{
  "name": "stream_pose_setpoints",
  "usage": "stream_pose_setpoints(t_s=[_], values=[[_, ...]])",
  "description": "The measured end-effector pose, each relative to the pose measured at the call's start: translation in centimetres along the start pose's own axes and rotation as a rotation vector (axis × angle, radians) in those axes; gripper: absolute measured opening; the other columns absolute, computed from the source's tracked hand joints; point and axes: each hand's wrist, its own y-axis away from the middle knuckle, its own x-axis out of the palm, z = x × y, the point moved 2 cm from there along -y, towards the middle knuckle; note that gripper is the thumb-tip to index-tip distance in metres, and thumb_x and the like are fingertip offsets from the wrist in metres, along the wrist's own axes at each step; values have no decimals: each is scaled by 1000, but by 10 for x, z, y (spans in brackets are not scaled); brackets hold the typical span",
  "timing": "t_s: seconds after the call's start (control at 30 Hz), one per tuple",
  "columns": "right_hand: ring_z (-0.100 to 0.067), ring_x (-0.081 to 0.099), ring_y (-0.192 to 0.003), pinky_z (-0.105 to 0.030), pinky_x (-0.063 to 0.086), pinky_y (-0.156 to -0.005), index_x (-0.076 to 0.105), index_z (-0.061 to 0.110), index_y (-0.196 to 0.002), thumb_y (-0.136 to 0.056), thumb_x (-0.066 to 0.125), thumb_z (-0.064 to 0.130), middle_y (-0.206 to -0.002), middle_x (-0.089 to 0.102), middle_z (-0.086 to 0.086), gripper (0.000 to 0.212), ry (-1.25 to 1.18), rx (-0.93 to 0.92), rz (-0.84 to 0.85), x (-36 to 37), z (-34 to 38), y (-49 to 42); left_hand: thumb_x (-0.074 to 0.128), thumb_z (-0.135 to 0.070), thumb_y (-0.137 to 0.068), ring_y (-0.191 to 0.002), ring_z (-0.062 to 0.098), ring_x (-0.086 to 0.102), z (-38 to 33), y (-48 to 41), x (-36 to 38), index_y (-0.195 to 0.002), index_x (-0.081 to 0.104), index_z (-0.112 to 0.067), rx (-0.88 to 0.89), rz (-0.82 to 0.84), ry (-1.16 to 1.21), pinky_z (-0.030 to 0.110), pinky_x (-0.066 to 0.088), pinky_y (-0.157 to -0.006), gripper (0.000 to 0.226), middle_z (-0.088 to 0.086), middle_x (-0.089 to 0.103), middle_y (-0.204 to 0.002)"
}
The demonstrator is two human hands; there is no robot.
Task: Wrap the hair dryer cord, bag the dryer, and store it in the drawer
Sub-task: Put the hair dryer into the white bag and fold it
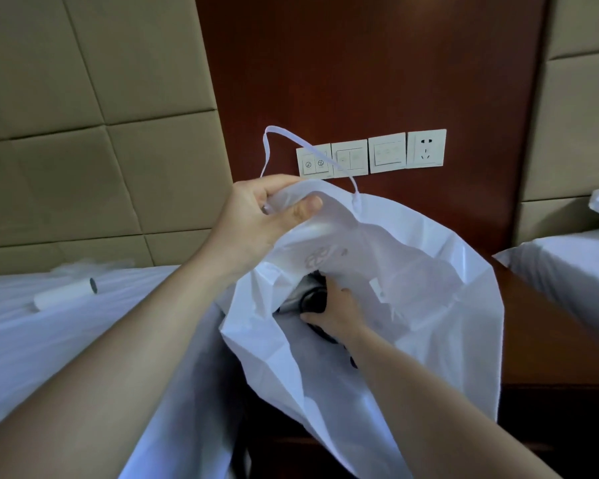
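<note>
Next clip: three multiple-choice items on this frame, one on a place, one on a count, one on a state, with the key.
1. Where does the white cylindrical roll lie? A. on the white bed sheet; B. in a drawer; C. on the floor.
2. How many white wall plates sit in a row on the red-brown wood panel? A. two; B. four; C. six.
3. What is the right hand doing? A. hanging idle; B. gripping the dark hair dryer inside the white drawstring bag; C. pressing a switch.
Key: 1 A, it rests on the sheet; 2 B, three switch plates plus one socket; 3 B, it curls round the dryer in the bag whose rim the left hand holds.
</note>
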Motion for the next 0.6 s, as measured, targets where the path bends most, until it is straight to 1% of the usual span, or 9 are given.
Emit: stream_pose_setpoints(t_s=[0.07, 0.1, 0.2, 0.27, 0.3, 0.37, 0.47, 0.53, 0.6], values=[[-33, 47, -119, -38, 43, -97, 27, 18, -142, -74, 73, 39, -130, 48, -15, 85, -5, -29, 27, -2, -4, 2, 69, -55, -70, -75, 21, 49, 0, 0, -1, -94, 71, -36, -21, -16, -15, 33, 37, -67, 31, -19, 72, -90], [-32, 48, -118, -37, 43, -94, 30, 14, -140, -76, 72, 37, -130, 49, -15, 79, 10, -48, 40, -5, -5, 2, 67, -52, -71, -72, 18, 49, 1, 0, 0, -95, 70, -36, -30, -26, -28, 27, 39, -65, 28, -22, 72, -88], [-31, 47, -123, -34, 41, -96, 38, 9, -136, -86, 62, 26, -131, 50, -13, 58, 85, -93, 85, -27, -1, 9, 72, -39, -79, -51, 1, 42, -1, 4, 7, -95, 68, -29, -61, -20, -30, 9, 31, -49, 20, -23, 69, -75], [-29, 45, -125, -32, 38, -98, 38, 11, -138, -89, 57, 22, -135, 49, -12, 53, 195, -145, 168, -43, 7, 21, 67, -25, -83, -45, -7, 47, -6, 8, 14, -98, 67, -20, -78, -11, -29, 3, 30, -46, 16, -19, 66, -80], [-29, 45, -124, -32, 37, -97, 41, 11, -136, -90, 55, 23, -134, 50, -12, 50, 263, -177, 216, -50, 11, 28, 65, -20, -84, -45, -10, 49, -8, 10, 17, -99, 66, -17, -85, -8, -37, 2, 31, -45, 15, -16, 65, -85], [-29, 47, -121, -33, 38, -97, 47, 10, -132, -92, 51, 28, -132, 52, -11, 43, 378, -209, 320, -65, 17, 46, 64, -18, -86, -41, -9, 47, -12, 16, 21, -96, 66, -19, -108, -5, -61, 3, 31, -43, 10, -12, 64, -89], [-27, 46, -125, -33, 37, -101, 42, 12, -139, -93, 51, 30, -137, 49, -7, 50, 458, -240, 443, -94, 23, 80, 66, -21, -86, -41, -4, 44, -16, 23, 27, -96, 65, -19, -149, -1, -120, 8, 34, -42, 11, -10, 63, -91], [-24, 49, -122, -33, 39, -101, 45, 15, -137, -93, 52, 26, -134, 52, -5, 46, 418, -260, 476, -117, 25, 106, 67, -24, -85, -47, -5, 48, -20, 28, 34, -100, 63, -20, -176, 6, -156, 10, 39, -44, 15, -14, 61, -89], [-20, 54, -117, -31, 41, -101, 52, 17, -131, -92, 53, 19, -127, 58, -4, 40, 332, -282, 472, -139, 25, 131, 70, -33, -82, -64, -3, 54, -23, 33, 40, -104, 64, -22, -198, 23, -188, 16, 45, -55, 25, -15, 63, -92]])
